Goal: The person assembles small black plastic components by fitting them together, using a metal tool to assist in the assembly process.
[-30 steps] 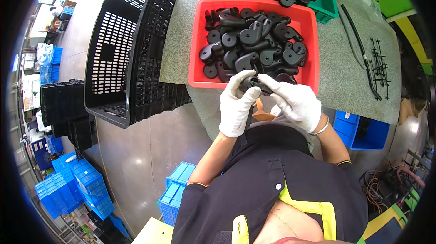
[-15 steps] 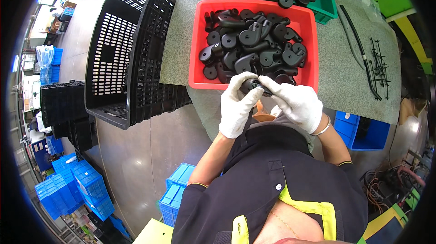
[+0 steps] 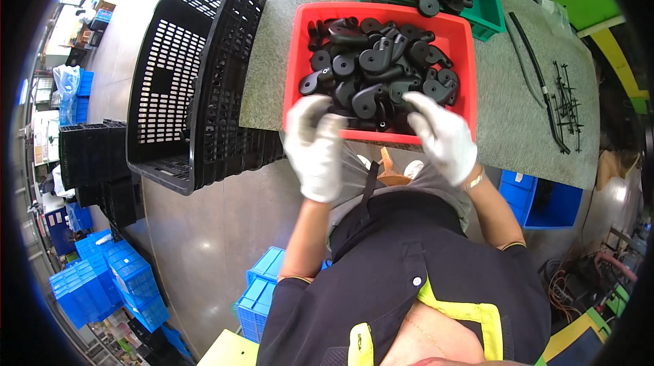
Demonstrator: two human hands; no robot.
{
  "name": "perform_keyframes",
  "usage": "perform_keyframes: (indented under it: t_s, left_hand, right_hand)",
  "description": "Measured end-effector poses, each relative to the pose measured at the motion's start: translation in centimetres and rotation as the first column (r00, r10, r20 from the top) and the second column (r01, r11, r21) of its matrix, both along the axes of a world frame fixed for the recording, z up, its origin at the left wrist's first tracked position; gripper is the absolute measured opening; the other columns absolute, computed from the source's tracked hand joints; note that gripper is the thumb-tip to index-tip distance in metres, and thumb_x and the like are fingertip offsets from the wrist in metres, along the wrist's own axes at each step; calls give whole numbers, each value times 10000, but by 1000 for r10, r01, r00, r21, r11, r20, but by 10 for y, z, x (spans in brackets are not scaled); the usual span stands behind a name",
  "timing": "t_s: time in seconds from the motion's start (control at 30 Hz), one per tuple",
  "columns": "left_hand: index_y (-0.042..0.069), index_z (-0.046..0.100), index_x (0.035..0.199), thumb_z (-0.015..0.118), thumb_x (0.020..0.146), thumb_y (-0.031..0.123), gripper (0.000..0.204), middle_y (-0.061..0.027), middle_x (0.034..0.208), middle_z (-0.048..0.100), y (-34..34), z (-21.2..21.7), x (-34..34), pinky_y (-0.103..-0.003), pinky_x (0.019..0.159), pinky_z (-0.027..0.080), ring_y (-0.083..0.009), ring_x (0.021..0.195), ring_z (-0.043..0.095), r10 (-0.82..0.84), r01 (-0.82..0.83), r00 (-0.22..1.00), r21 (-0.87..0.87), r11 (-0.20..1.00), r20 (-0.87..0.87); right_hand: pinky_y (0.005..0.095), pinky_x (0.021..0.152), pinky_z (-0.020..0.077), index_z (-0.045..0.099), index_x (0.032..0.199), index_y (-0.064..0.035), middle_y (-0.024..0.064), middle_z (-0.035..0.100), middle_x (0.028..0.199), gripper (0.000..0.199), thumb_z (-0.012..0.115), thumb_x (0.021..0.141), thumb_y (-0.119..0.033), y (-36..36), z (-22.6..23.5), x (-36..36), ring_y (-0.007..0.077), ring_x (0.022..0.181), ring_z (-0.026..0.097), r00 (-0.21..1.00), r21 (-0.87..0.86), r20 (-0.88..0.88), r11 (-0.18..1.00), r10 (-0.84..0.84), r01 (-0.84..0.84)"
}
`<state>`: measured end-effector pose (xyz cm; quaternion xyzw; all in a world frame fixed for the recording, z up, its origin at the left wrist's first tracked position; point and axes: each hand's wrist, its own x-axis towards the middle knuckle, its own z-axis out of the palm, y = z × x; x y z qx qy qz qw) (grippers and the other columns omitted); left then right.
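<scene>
A red tray (image 3: 295, 73) on the table is heaped with black plastic caster housings (image 3: 373, 59), rounded pieces with a stem and a small centre hole. My left hand (image 3: 315, 151), in a white glove, hovers over the tray's near left corner, fingers curved and thumb apart. I see nothing held in it, though motion smears the fingertips. Over the near right part of the tray is my right hand (image 3: 444, 141), gloved as well. Its fingers are spread and bent beside the nearest housings; whether they touch any I cannot tell.
Behind the red tray a green bin (image 3: 487, 19) holds more black parts. On the table's right lie a black rod (image 3: 538, 76) and a thin black sprue (image 3: 567, 104). A large black slotted crate (image 3: 225, 80) stands at the left. Blue crates (image 3: 112, 281) sit on the floor.
My hands were together at the tray's near edge, holding a black part. Now they are apart, left hand further left, right hand over the tray, and that part is no longer between them.
</scene>
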<state>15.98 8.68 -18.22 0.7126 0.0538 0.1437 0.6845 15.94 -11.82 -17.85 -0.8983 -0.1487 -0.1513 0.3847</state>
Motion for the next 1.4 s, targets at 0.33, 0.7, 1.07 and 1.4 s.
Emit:
perform_keyframes:
  t_s: [0.33, 0.7, 1.07, 1.4]
  left_hand:
    - [-12, 624, 1103, 719, 828, 281, 413, -181, 1092, 609, 238, -5, 80, -376, 903, 455, -280, 987, 590, 450, -494, 848, 725, 480, 280]
    - [9, 582, 1105, 733, 711, -50, 426, -139, 1177, 566, 15, 8, 13, -305, 844, 499, -257, 1106, 544, -176, -85, 923, 630, 772, 341]
    - [10, 544, 1198, 628, 806, -58, 407, -69, 1136, 564, -48, -17, -15, -308, 951, 437, -175, 1078, 537, -349, 297, 932, -346, 890, -97]
    - [30, 550, 1219, 673, 843, 34, 396, -28, 1018, 596, -39, -11, -12, -212, 734, 481, -80, 861, 567, -354, 224, 917, -495, 840, -186]
  right_hand:
    - [373, 697, 517, 547, 1138, -137, 21, 550, 1191, 351, 651, 808, -76, -15, -22, 129, 283, 900, 627, 948, -357, -52, 881, 313, -310]
    - [317, 792, 489, 623, 1067, -25, 137, 670, 941, 343, 690, 814, -247, 6, 20, 55, 184, 855, 633, 853, 245, -487, 967, 188, -73]
    - [313, 746, 494, 593, 1105, -2, 123, 662, 870, 281, 614, 868, -151, 6, 14, 4, 186, 813, 644, 879, 398, -421, 916, 225, -44]
    - [333, 658, 525, 544, 1313, -161, 107, 671, 919, 416, 585, 901, -199, -5, 18, -13, 267, 758, 660, 958, 33, -219, 983, 183, -180]
